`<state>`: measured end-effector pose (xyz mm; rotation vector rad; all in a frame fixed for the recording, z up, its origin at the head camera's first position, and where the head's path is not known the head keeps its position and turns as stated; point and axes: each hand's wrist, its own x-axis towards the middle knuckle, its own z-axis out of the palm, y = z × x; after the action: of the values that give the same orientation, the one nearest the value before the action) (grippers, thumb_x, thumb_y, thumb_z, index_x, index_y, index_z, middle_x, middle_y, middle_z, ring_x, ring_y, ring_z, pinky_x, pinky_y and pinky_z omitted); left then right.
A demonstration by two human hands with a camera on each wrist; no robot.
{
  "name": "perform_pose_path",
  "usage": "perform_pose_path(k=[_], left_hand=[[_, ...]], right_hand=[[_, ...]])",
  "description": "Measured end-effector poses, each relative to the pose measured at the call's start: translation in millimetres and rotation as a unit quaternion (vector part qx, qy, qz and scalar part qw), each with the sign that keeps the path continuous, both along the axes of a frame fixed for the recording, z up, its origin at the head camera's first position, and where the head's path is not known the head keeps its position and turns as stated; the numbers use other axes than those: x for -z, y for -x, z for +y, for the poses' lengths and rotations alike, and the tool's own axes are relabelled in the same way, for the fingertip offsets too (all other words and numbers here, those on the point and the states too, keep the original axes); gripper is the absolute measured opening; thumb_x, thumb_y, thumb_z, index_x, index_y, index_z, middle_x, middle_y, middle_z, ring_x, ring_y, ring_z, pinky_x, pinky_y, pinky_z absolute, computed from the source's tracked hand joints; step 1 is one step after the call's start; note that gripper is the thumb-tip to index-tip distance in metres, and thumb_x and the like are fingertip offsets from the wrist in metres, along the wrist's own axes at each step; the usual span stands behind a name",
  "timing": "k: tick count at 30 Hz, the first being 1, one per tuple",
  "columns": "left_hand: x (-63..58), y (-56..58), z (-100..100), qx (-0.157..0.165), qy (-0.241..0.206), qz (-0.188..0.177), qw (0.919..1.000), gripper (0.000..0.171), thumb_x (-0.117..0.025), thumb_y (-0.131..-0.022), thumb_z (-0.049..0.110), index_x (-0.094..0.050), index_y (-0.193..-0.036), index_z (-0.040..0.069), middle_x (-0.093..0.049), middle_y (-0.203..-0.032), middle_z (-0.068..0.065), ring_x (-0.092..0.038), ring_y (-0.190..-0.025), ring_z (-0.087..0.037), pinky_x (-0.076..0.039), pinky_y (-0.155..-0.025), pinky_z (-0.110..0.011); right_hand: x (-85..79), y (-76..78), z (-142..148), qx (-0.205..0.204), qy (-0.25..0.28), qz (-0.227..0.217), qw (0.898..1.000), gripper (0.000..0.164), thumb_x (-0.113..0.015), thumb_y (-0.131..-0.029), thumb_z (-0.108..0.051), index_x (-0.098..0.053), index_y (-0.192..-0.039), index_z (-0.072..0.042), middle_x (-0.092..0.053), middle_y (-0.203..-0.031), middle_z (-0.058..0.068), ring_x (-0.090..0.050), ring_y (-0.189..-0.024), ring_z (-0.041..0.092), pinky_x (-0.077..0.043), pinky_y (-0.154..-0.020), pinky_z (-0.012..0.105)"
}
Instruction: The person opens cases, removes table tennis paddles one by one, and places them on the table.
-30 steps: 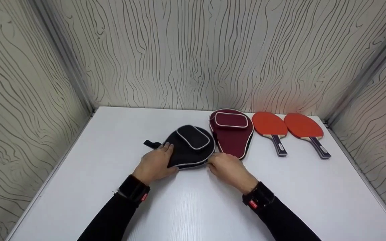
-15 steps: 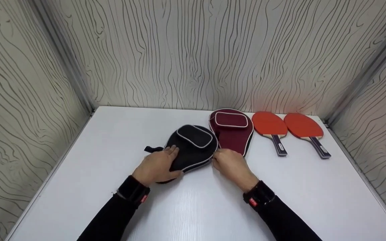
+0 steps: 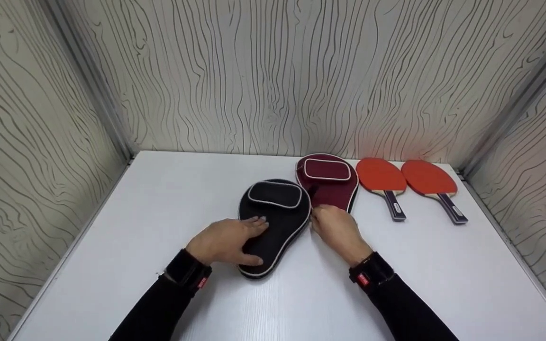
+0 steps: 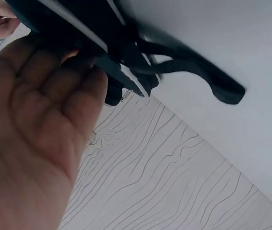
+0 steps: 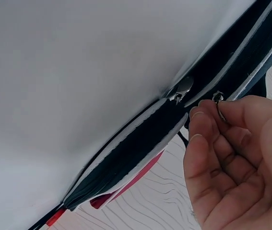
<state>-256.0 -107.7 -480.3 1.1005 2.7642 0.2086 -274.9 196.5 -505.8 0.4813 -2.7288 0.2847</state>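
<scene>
A black table tennis bat case (image 3: 277, 227) with white piping lies on the white table, its narrow end toward me. My left hand (image 3: 228, 241) rests on its left side, fingers spread over the top. At the case's right edge, my right hand (image 3: 337, 232) pinches a metal zipper pull (image 5: 218, 98) between thumb and forefinger. A second zipper pull (image 5: 183, 88) hangs close by, and a gap in the zip shows in the right wrist view. A black strap (image 4: 198, 72) sticks out from the case in the left wrist view.
A maroon bat case (image 3: 327, 189) lies behind my right hand, partly covered by it. To its right are two red bats (image 3: 381, 175) side by side, handles toward me. Wood-grain panels (image 3: 273, 76) wall in the table at the back and sides.
The black case has turned clockwise, its narrow end swinging out from under my left hand toward me. My right hand has moved slightly right and away from me along its edge.
</scene>
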Motion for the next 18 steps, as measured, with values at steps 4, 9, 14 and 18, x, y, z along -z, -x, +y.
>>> perform_pose_path(k=[4,9,14,18], left_hand=[[-2.1,-3.7,4,0.023,0.007,-0.017,0.9996,0.095,-0.073,-0.087,0.069,-0.038,-0.165,0.025,-0.037,-0.172,0.005,-0.038,-0.16,-0.017,-0.048,-0.121,-0.044],[-5.0,-8.1,8,0.04,0.021,-0.023,0.9987,0.104,-0.078,-0.081,0.072,-0.036,-0.165,0.029,-0.035,-0.173,0.007,-0.036,-0.161,-0.018,-0.047,-0.123,-0.045],[-5.6,-9.3,10,0.077,0.023,-0.019,0.9966,0.111,-0.083,-0.074,0.072,-0.036,-0.165,0.029,-0.036,-0.172,0.006,-0.035,-0.161,-0.019,-0.043,-0.126,-0.042],[-3.3,-10.1,13,0.105,0.024,-0.008,0.9941,0.114,-0.083,-0.072,0.074,-0.036,-0.165,0.028,-0.035,-0.172,0.005,-0.034,-0.161,-0.018,-0.044,-0.125,-0.04]], right_hand=[[-1.0,0.1,2,0.005,-0.001,-0.005,1.0,0.015,-0.075,-0.091,-0.013,-0.073,-0.076,-0.014,-0.073,-0.079,0.002,-0.075,-0.076,0.029,-0.059,-0.061,0.046],[-2.7,-0.3,3,0.004,-0.003,-0.004,1.0,0.016,-0.074,-0.09,-0.012,-0.072,-0.074,-0.013,-0.071,-0.078,0.003,-0.074,-0.073,0.029,-0.058,-0.058,0.046],[-3.1,1.1,4,0.006,-0.004,-0.016,1.0,0.015,-0.073,-0.091,-0.012,-0.073,-0.076,-0.013,-0.071,-0.078,0.001,-0.073,-0.073,0.026,-0.057,-0.059,0.043],[-3.6,1.3,4,0.002,-0.003,-0.022,1.0,0.014,-0.073,-0.092,-0.013,-0.074,-0.077,-0.013,-0.071,-0.078,0.002,-0.074,-0.074,0.026,-0.057,-0.06,0.044]])
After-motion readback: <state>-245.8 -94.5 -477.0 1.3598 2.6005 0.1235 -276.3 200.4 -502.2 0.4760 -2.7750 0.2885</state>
